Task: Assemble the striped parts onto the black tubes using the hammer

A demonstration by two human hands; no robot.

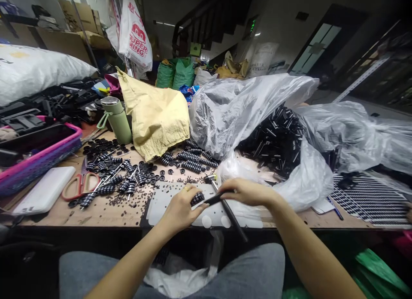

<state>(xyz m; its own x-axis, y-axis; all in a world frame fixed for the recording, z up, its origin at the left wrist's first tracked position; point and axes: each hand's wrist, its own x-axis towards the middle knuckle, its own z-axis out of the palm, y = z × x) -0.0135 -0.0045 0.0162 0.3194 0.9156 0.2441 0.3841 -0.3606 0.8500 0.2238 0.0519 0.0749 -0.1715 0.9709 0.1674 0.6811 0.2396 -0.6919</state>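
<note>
Above the pale mat (161, 204) at the table's front edge, my left hand (183, 208) is closed round a black ribbed roller (197, 198). Fingers of my right hand (243, 192) are closed on a dark rod-like piece (213, 199), whose left end meets the fingertips of my left hand. Beneath my right hand lies a hammer (230, 213), its metal head on the mat and its black handle reaching past the table edge. Small black rings are scattered on the mat and to its left. What the right palm covers is hidden.
Ribbed rollers with metal rods (106, 183), orange-handled scissors (82, 185), a white box (46, 190) and a pink-rimmed basket (72, 133) are on the left. Behind stand a green bottle (118, 123) and a yellow sack (157, 118). Clear plastic bags (225, 110) hold black parts (277, 140).
</note>
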